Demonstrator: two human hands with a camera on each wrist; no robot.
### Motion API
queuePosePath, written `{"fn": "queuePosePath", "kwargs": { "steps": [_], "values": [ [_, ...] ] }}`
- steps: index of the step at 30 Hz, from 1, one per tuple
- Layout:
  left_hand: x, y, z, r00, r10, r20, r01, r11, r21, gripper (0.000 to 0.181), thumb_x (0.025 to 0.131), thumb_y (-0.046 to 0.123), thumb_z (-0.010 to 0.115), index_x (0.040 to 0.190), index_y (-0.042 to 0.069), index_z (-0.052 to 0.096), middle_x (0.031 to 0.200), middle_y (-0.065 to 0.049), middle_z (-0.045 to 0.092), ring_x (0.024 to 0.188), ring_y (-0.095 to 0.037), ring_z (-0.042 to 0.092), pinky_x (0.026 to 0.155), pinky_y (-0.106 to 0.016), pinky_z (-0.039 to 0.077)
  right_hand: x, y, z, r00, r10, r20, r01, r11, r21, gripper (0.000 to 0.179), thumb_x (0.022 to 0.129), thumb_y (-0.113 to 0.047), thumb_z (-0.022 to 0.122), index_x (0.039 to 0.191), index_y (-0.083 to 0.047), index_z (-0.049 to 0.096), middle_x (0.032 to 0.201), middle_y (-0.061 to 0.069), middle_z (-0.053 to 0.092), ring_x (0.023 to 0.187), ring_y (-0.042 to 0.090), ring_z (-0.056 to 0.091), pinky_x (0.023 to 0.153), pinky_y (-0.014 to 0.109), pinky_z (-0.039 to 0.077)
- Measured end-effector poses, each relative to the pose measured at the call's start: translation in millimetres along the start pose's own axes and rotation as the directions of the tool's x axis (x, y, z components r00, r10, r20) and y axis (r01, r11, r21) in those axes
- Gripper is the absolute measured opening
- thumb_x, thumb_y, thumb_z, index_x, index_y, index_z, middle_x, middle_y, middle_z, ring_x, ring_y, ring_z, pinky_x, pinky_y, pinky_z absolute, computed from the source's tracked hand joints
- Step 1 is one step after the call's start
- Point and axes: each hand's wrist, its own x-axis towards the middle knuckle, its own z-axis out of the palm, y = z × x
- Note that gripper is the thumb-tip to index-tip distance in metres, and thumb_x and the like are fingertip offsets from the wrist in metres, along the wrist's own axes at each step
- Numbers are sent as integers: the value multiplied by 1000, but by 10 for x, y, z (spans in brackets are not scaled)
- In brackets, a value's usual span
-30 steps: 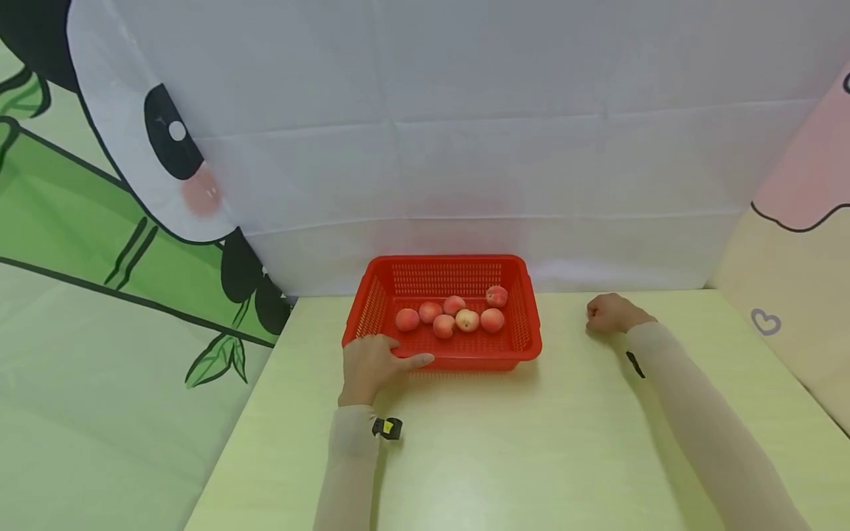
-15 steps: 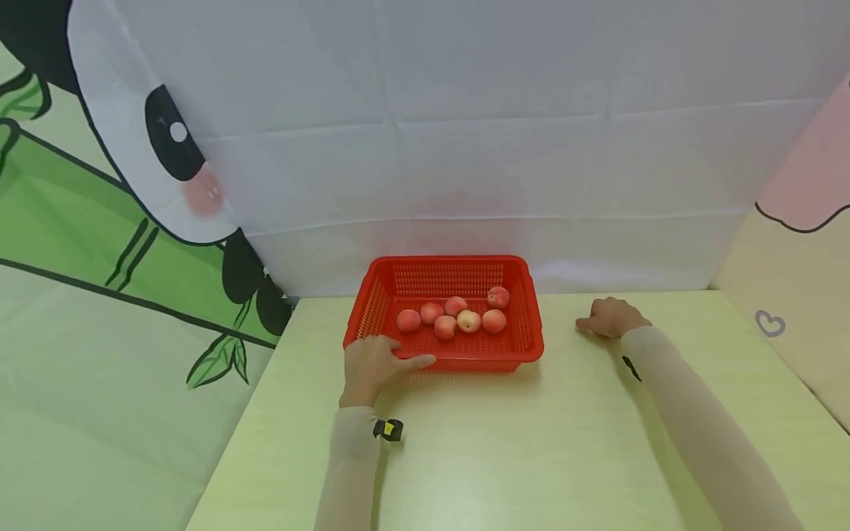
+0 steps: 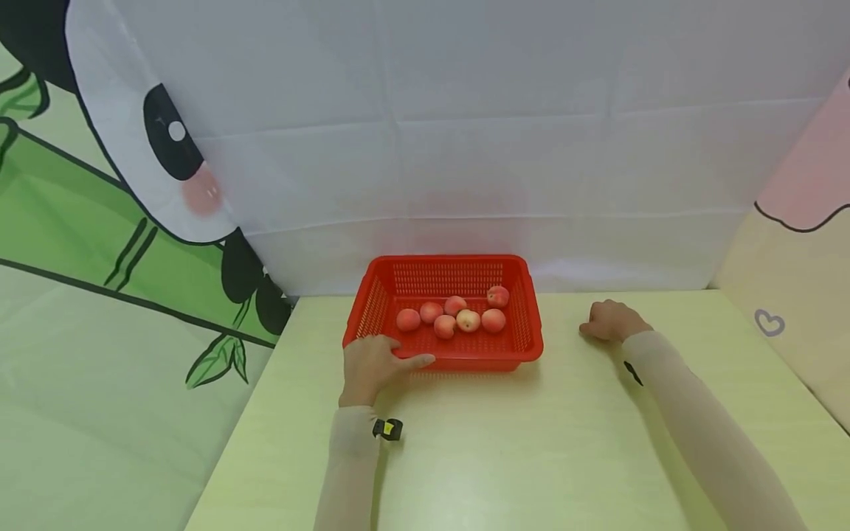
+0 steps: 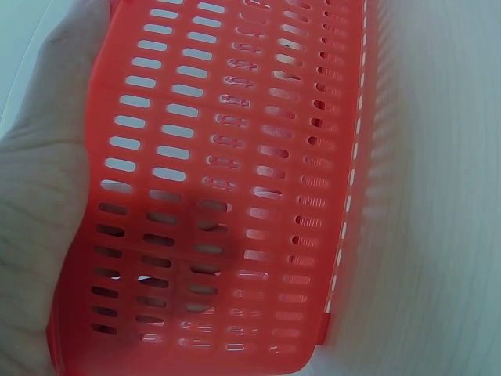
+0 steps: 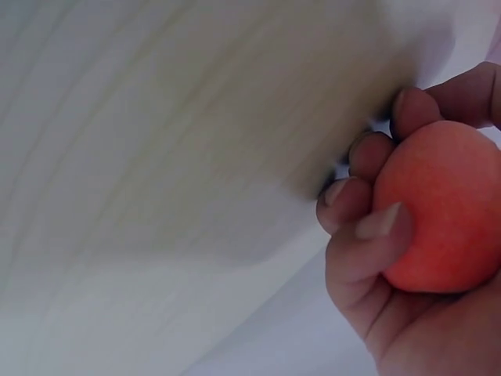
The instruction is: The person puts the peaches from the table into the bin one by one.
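A red plastic basket with slotted walls stands on the table against the back cloth. Inside it lie several pink-red peaches, one of them paler. My left hand holds the basket's near left corner, thumb along the front rim; the left wrist view shows the slotted wall close beside the palm. To the right of the basket, apart from it, my right hand is low over the table. The right wrist view shows its fingers and thumb curled round a peach, which the hand hides in the head view.
The pale wooden table reaches toward me in front of the basket. A white cloth hangs right behind it. Printed cloths with a panda, bamboo and a heart flank the table on both sides.
My right hand has shifted slightly left, toward the basket; its fingers stretched out half a second ago and are drawn in a little now. The left hand and basket stay put.
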Motion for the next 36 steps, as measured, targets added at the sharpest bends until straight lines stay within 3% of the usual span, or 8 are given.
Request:
{"fn": "queuePosePath", "kwargs": {
  "steps": [3, 10, 21, 36],
  "values": [
    [-5, -4, 11, 1000, 0, -12, 0, 1000, 0, 78, 78, 88, 69, 53, 22, 36, 49, 10, 23, 51, -9, 26, 57, -33, 24, 4, 6, 15, 1000, -8, -13, 8, 1000, -7, 21, 91, -24, 55, 76, -10, 56, 72, 1, 45, 69, 18, 42, 65, 37, 37],
    [-1, -7, 18, 1000, 7, -17, -8, 1000, -4, 78, 78, 87, 70, 53, 22, 36, 49, 10, 22, 52, -9, 26, 57, -33, 24, -12, -3, 19, 1000, 15, 2, -15, 1000, -14, 23, 94, -26, 55, 88, -5, 61, 81, 6, 56, 75, 22, 50, 71, 41, 43],
    [1, 5, 13, 1000, 7, -15, -7, 1000, -7, 77, 78, 86, 71, 53, 22, 37, 49, 10, 23, 52, -9, 26, 57, -33, 25, -94, -64, 57, 997, 69, 27, -69, 997, 17, 25, 94, -28, 55, 94, -4, 60, 85, 7, 56, 78, 23, 51, 72, 41, 43],
    [-9, 8, 5, 1000, 15, -27, -15, 1000, 6, 78, 78, 83, 75, 52, 21, 36, 50, 10, 20, 53, -10, 24, 56, -33, 21, -262, -191, 106, 998, 69, 11, -70, 997, 42, 21, 93, -25, 55, 77, -11, 50, 75, 2, 42, 72, 21, 43, 69, 41, 39]
  ]
}}
